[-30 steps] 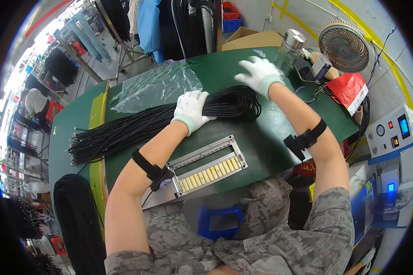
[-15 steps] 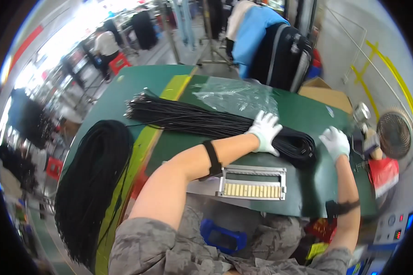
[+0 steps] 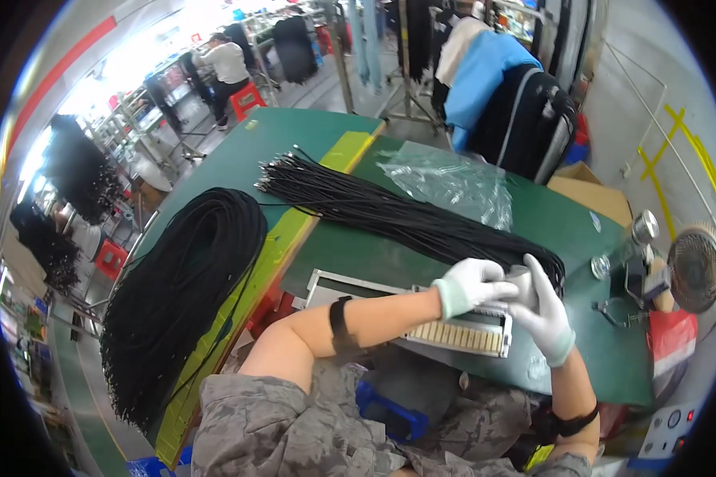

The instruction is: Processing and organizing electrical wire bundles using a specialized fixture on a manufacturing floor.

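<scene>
"While your arms reach over the green table [image 3: 612, 358], what have your hands got?"

"A small pale thing [image 3: 522, 282], too blurred to name. My gloved right hand [image 3: 547, 324] grasps it between thumb and fingers; my gloved left hand [image 3: 471, 288] meets it with bent fingers, though whether that one grips too, I can't tell."

"What's around them?"

"A metal frame [image 3: 507, 338] with a row of pale blocks [image 3: 457, 337] lies just below; my left forearm [image 3: 390, 318] hides part, so I can't count the blocks. Just beyond my hands runs one long bundle of black cords [image 3: 390, 211]. A second, coiled bundle [image 3: 183, 262] is well off to my left."

"Any writing?"

"Print on the red-and-white packet [image 3: 672, 338], at my right, is too small to read."

"Farther back?"

"One clear plastic bag [image 3: 453, 179], one fan [image 3: 694, 270], two red stools [image 3: 247, 99], a person [image 3: 227, 63] seated on one."
</scene>
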Demonstrator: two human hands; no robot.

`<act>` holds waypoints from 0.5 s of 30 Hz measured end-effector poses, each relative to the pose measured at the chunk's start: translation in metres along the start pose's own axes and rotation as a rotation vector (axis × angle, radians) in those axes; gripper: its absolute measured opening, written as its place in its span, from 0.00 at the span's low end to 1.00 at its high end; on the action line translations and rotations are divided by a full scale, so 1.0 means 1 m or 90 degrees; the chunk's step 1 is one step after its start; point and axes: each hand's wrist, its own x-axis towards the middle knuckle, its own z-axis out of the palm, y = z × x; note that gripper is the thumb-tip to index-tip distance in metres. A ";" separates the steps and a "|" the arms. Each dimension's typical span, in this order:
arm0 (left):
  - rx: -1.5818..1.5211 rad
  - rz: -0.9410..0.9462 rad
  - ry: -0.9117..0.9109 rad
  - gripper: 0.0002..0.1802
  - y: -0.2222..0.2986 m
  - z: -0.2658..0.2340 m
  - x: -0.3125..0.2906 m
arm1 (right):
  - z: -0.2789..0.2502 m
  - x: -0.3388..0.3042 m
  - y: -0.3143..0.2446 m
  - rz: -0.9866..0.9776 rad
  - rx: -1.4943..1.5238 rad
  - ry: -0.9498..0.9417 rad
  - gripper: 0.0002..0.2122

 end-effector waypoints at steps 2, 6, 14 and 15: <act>0.091 0.084 0.049 0.09 0.004 0.000 -0.015 | 0.003 -0.002 0.002 0.226 0.354 -0.064 0.30; -0.078 0.082 0.051 0.06 0.007 -0.013 -0.024 | 0.008 0.019 0.026 0.301 0.656 -0.202 0.26; -0.133 0.070 0.043 0.06 -0.012 -0.004 -0.025 | 0.000 -0.005 0.023 0.351 0.702 -0.115 0.30; -0.110 0.062 0.047 0.07 -0.012 -0.004 -0.025 | -0.001 -0.006 0.026 0.354 0.702 -0.114 0.30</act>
